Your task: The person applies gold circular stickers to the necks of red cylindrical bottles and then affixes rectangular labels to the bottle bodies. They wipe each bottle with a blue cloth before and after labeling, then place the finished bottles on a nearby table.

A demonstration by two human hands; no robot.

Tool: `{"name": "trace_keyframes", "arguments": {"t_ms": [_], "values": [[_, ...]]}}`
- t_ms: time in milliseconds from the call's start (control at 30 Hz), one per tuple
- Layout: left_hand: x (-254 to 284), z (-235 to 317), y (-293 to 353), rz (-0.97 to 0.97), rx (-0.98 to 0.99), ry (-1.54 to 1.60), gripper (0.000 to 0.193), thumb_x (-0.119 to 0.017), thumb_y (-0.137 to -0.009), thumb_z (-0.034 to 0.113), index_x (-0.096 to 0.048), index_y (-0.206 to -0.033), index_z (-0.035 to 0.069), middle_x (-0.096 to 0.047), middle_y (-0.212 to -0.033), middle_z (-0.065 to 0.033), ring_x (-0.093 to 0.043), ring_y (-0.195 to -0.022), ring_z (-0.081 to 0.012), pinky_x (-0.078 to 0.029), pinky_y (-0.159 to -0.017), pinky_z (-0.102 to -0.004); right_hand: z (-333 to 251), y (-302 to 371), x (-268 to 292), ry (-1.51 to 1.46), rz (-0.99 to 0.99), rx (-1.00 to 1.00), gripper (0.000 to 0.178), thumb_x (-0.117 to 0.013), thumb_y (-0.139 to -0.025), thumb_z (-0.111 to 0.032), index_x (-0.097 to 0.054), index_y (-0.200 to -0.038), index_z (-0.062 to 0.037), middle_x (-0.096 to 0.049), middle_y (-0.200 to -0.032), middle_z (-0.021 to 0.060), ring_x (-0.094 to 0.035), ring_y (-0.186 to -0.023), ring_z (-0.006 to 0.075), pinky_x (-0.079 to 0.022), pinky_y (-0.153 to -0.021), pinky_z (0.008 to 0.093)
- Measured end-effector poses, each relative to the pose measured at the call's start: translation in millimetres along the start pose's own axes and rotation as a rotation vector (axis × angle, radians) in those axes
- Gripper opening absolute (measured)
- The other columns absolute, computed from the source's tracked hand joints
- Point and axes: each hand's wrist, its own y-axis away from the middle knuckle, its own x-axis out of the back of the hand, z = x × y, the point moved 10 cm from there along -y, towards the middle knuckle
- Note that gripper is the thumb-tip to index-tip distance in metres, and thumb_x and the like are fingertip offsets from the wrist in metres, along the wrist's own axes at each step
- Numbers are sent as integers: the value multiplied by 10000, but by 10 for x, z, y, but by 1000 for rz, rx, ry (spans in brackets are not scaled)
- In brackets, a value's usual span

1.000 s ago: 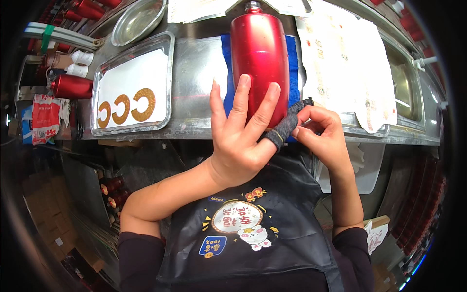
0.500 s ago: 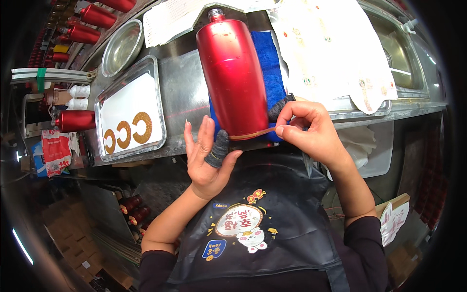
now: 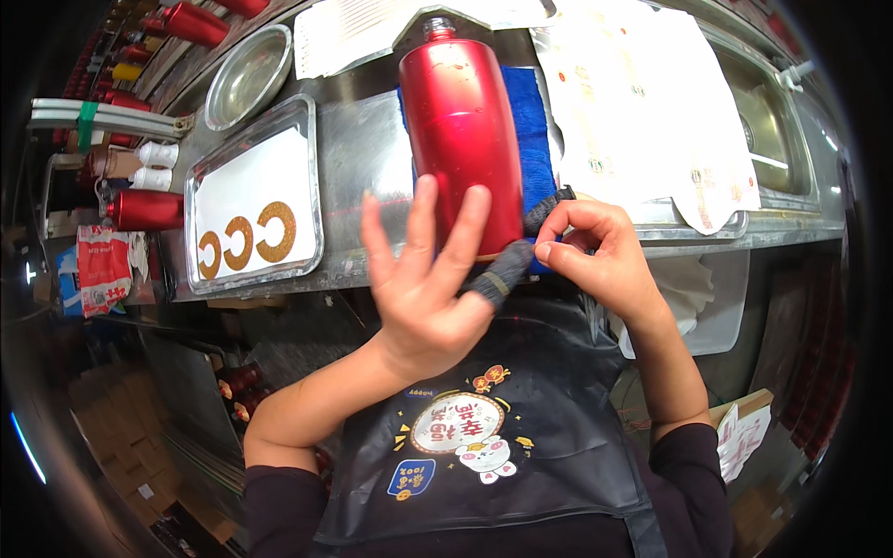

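A glossy red bottle (image 3: 465,130) lies on a blue towel (image 3: 528,121), its clear threaded neck pointing away from me. A thin gold strip (image 3: 487,257) runs along the edge of its base. My left hand (image 3: 428,288) is spread over the near end of the bottle. Its finger in a grey fabric cot presses at the base edge; the thumb is hidden. At the base's right side, my right hand (image 3: 595,260) has thumb and a finger pinched at the strip's end, which is mostly hidden now. Another grey-covered finger of that hand rests against the bottle's side.
Left of the bottle, a metal tray (image 3: 307,223) holds a white sheet with C-shaped gold strips (image 3: 275,232). A round metal bowl (image 3: 249,79) stands behind it. Printed white sheeting (image 3: 642,121) covers the right side, beside a sink (image 3: 772,130). More red bottles (image 3: 149,210) stand left.
My left hand has moved right and up over the bottle, its covered finger now at the base edge near my right fingertips. The right hand keeps its pinch almost in place.
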Motion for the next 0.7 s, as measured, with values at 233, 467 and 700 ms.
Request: {"name": "trace_keyframes", "arguments": {"t_ms": [233, 467, 700], "values": [[-38, -364, 71, 198, 226, 300, 635, -887, -658, 76, -670, -1250, -1, -579, -1410, -198, -512, -1350, -401, -325, -1112, -618, -81, 8, 4, 103, 31, 65, 75, -716, -826, -64, -661, -801, -19, -568, -747, -64, -430, -618, -19, -315, -545, 171], [-68, -423, 520, 108, 286, 370, 514, -843, -761, 74, -652, -1223, -48, -520, -1448, -254, -513, -1322, -472, -286, -1094, -686, -70, 15, -7, 81, 30, 41, 79, -715, -824, -57, -656, -789, -18, -573, -751, -58, -443, -631, -12, -330, -560, 175], [-39, -291, 419, 24, 163, 224, 537, -803, -780, 29, -624, -1285, 1, -507, -1458, -258, -525, -1320, -441, -231, -1117, -670, -5, 11, 22, 24, 20, -13, 75, -704, -826, -57, -653, -792, -13, -577, -754, -47, -461, -647, -6, -347, -573, 178]]}}
